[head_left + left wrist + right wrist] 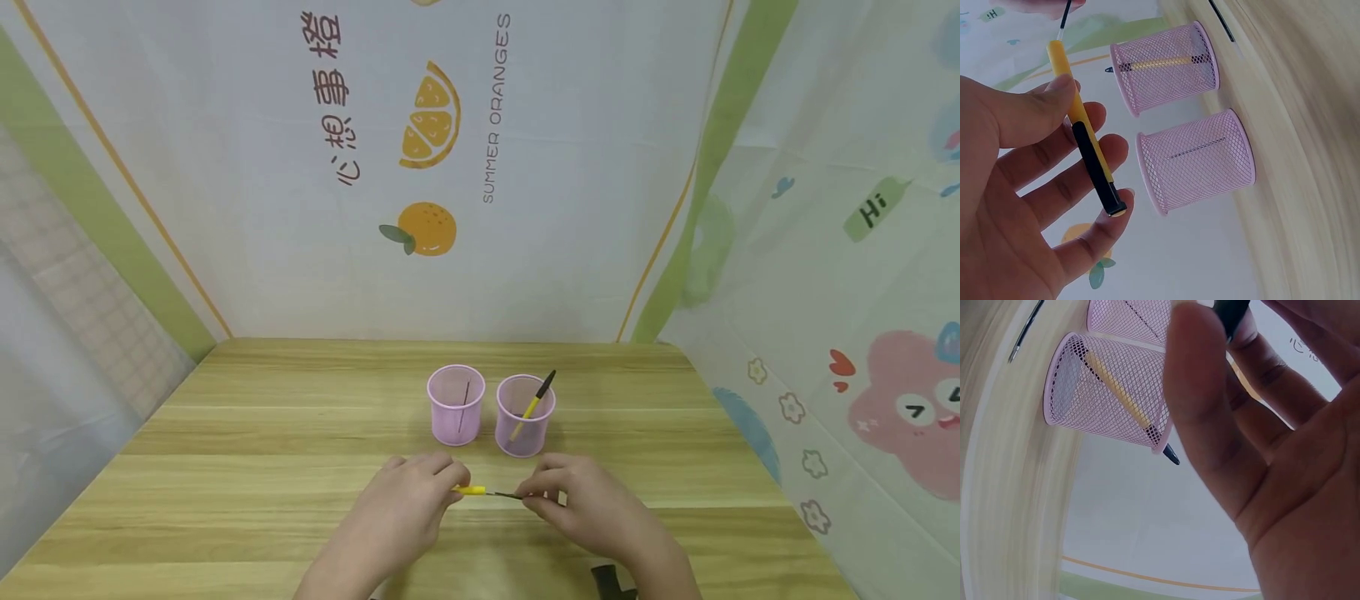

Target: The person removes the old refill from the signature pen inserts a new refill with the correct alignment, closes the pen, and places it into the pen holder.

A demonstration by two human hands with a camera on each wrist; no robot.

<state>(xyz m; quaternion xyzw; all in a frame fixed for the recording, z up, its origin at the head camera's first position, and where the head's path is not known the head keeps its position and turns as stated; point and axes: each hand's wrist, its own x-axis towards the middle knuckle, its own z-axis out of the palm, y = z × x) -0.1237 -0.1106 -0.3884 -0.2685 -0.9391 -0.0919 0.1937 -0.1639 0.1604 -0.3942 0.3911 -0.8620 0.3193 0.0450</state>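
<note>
My left hand (408,504) grips a yellow pen barrel (1060,57) with a black clip (1092,164), its thumb pressed against the barrel. From the barrel's open end a thin pen refill (504,495), clear then black, reaches across to my right hand (588,504). The thumb and fingers of that hand pinch the refill's far end, and a black pen part (1230,315) shows between them in the right wrist view. Both hands are over the table, just in front of two pink mesh cups.
The left pink mesh cup (457,421) holds a thin dark refill (464,407). In the right pink mesh cup (522,446) leans a yellow and black pen (534,406). Another black refill (1025,330) lies on the wooden table (300,417). A printed cloth (562,275) hangs behind.
</note>
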